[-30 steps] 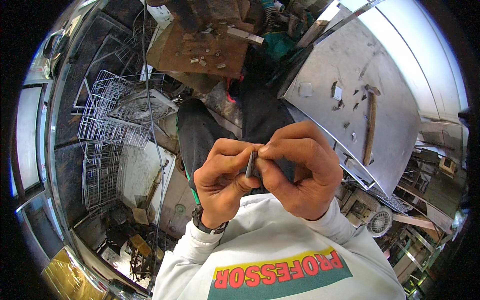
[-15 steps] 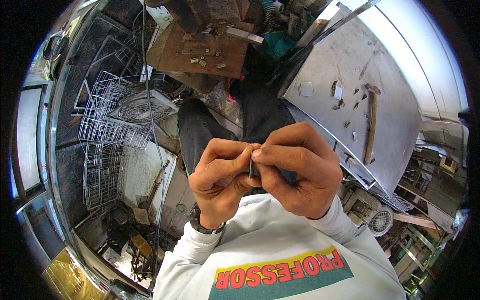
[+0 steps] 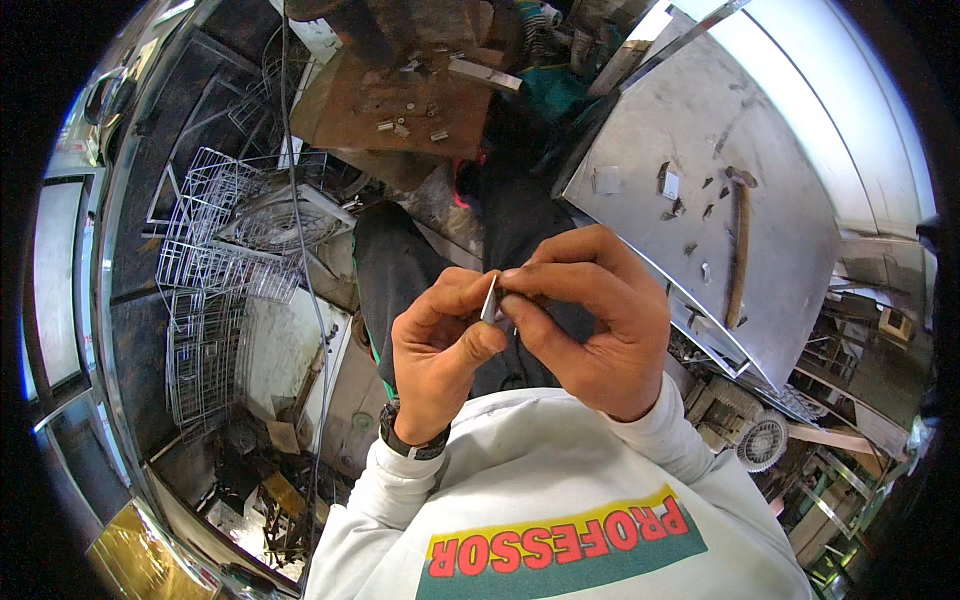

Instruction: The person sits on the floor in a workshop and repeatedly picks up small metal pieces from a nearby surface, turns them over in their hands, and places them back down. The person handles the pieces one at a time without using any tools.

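Observation:
Over my lap, both hands meet at a small, thin piece of sheet metal point(image 3: 489, 302), whose bright face narrows toward its upper end. My left hand point(image 3: 440, 350), wearing a dark wristwatch point(image 3: 414, 428), pinches it between thumb and fingers. My right hand point(image 3: 605, 325) is also closed, its thumb and index finger pinching at the piece's right side. What lies between the right fingertips is mostly hidden.
A grey metal-topped table point(image 3: 770, 290) at the right bears a hammer point(image 3: 738, 250), a small pale plate point(image 3: 671, 186) and scraps. Ahead, small metal pieces and a bar point(image 3: 485, 74) lie on a rusty brown surface point(image 3: 350, 115). Wire racks point(image 3: 205, 350) stand left, beside a hanging cable point(image 3: 300, 210).
The metal piece has turned from nearly edge-on to show a bright face. My left thumb has shifted lower on it, and my right hand has moved slightly up and left.

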Demonstrator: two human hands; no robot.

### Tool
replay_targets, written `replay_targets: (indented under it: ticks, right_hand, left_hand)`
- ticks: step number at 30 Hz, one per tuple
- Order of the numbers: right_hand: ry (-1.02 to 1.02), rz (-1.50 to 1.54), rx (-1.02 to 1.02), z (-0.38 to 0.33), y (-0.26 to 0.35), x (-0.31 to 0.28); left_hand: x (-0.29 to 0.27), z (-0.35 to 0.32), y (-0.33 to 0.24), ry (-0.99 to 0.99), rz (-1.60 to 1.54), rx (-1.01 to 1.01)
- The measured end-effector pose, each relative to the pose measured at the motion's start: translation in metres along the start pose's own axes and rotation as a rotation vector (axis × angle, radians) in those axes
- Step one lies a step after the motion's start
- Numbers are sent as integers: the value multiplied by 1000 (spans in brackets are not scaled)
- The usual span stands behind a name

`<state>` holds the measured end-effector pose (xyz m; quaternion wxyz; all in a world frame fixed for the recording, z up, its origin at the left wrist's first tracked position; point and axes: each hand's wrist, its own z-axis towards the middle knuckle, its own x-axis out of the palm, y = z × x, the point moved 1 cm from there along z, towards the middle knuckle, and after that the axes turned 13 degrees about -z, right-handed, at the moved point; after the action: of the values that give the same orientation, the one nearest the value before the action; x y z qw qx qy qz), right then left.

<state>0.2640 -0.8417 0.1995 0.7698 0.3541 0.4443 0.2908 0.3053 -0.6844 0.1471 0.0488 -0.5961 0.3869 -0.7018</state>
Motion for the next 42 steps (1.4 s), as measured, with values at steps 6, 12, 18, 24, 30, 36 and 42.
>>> replay_targets:
  ticks: [6,12,18,24,30,36,42]
  right_hand:
    - [67,-150,-114,6,-4,-2]
    - [108,-130,-194,-2,-28,7]
    - [282,15,19,-35,-72,-33]
    - [-178,-468,524,-63,-220,-131]
    - [-286,-817,601,-43,-248,-156]
    - [-247,-775,487,-25,-269,-148]
    - [110,-945,279,-6,-254,-123]
  left_hand:
    - [-15,0,-2,56,104,-72]
    - [-18,-1,19,-177,-168,-325]
    - [-34,45,52,-360,27,-288]
    - [-19,114,126,87,858,-160]
    - [-15,145,163,352,1267,200]
    - [-25,131,153,278,1138,185]
    - [-50,105,118,149,1103,74]
